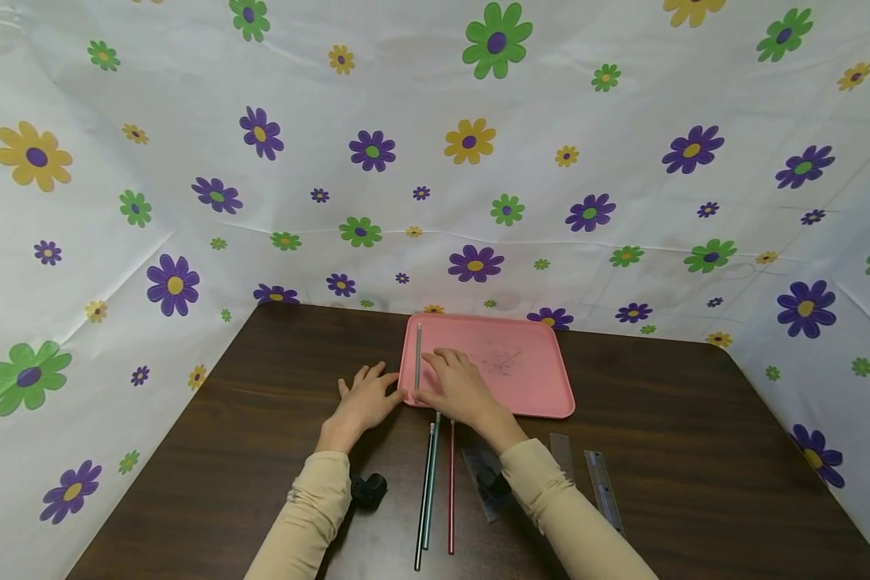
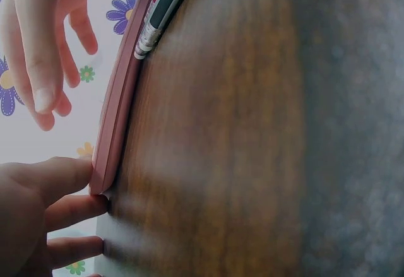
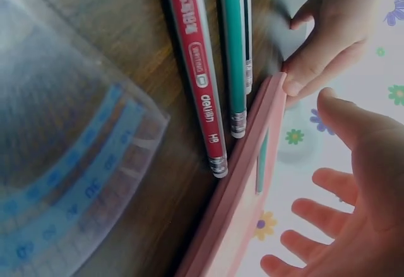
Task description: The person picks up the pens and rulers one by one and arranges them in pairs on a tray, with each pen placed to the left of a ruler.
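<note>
My left hand [image 1: 362,404] is at the near left corner of the pink tray [image 1: 536,395], fingers spread, the thumb touching its rim. Over the tray's left part hovers my right hand [image 1: 460,388], its fingers extended and apart, holding nothing. Beside that hand a green pencil [image 1: 418,354] lies in the tray along its left side. In front of the tray, on the table, lie a black pencil [image 1: 424,507], another green pencil [image 3: 232,50] and a red pencil [image 3: 199,69], their eraser ends toward the rim.
A clear protractor with a blue scale [image 3: 95,195] lies right of the pencils. Farther right are a clear ruler [image 1: 561,453] and a second ruler [image 1: 603,487]. Dark devices [image 1: 368,490] sit by both wrists. A flowered cloth [image 1: 406,161] hangs behind the dark wooden table [image 1: 681,451].
</note>
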Available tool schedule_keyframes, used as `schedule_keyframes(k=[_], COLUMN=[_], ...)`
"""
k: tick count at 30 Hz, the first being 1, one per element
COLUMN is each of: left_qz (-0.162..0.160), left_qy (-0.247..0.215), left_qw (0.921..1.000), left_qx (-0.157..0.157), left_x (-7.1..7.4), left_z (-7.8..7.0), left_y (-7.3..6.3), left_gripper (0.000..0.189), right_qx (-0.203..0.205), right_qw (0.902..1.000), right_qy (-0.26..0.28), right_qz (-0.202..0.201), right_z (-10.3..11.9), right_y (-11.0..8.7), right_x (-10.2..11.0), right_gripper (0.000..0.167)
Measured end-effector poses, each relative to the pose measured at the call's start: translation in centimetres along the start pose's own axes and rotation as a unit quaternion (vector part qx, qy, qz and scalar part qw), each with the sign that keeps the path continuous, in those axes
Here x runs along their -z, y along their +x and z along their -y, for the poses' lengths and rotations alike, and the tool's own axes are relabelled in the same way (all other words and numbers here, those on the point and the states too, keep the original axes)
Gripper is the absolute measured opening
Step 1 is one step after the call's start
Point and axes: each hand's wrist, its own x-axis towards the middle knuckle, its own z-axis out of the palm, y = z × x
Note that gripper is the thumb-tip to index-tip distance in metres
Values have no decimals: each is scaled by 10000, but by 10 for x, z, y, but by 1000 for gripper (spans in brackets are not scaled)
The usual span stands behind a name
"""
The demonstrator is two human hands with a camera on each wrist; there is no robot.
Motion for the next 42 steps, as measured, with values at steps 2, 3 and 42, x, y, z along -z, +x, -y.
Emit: schedule_keyframes(k=[2, 3, 42], left_qz=[-19, -19, -9], left_qy=[6, 9, -132], left_qw=[10000, 10000, 9999], left_qx=[-7, -6, -70], left_x=[0, 0, 0], left_z=[0, 0, 1], left_y=[0, 0, -2], left_gripper=[53, 53, 52], right_qx=[40, 49, 107], right_qw=[10000, 10000, 9988], right_qy=[-3, -5, 417], right_qz=[-5, 11, 240], right_z=[0, 0, -12], right_y=[-2, -4, -71], right_x=[2, 3, 24], right_gripper=[70, 70, 85])
